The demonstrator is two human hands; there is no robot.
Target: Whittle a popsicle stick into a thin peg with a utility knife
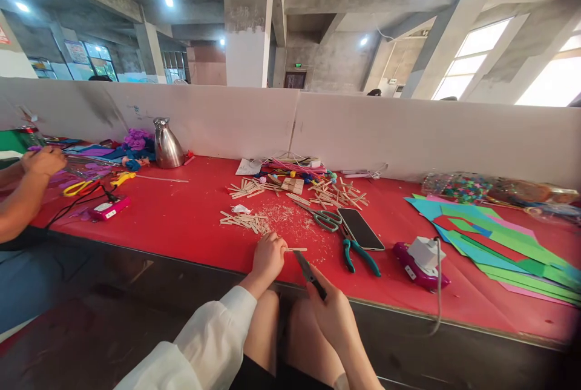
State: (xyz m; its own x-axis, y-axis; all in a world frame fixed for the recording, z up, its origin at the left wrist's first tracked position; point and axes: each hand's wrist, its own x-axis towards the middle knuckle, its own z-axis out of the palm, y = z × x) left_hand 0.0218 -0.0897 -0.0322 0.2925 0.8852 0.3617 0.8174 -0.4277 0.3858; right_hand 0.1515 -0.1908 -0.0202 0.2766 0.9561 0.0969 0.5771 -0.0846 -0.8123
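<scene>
At far left I see a co-worker's hand, then a steel jug near the partition. Loose wooden sticks lie beyond the left hand, which pinches one stick by the table edge; the right hand grips a knife, blade at that stick. Scissors, pliers and a phone crowd the space ahead, before a purple socket block and coloured sheets. I can't read the poster or pillar writing.
</scene>
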